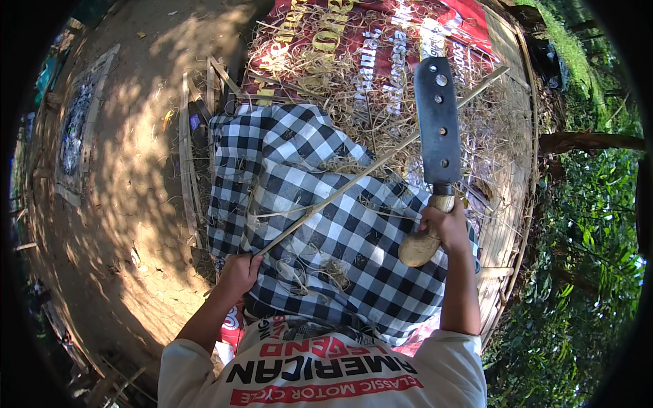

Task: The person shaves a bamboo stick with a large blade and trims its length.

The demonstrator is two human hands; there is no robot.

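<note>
1. White shirt point(320, 370), printed across the chest, lies nearest the camera along the lower edge, with the checked cloth point(289, 180) spread just beyond it.
2. Far left of the work, the left hand point(238, 273) is closed around the near end of a long thin strip point(333, 197). If that hold slackened, the strip could roll or slide, since no other hand is seen on it.
3. Mid-scene, curled shavings point(333, 273) lie on the folded cloth. A stroke running too low could nick the fabric, and the folds could snag the strip.
4. Further right, a broad dark knife point(439, 122), holed along its blade, points away from the person. Too steep or deep a cut might split the strip; a blade drawn back unchecked could reach the left hand or the body.
5. Rightmost, the right hand point(445, 228) is wrapped around the knife's wooden handle; its rounded surface could turn in a loose grip and tip the blade.
6. As for position, the strip starts in the left hand, slants away and rightward over the cloth, passes behind the blade, and ends to its right. The right hand sits nearer the person than that crossing, apart from the strip. Whether blade and strip touch, I cannot tell.
</note>
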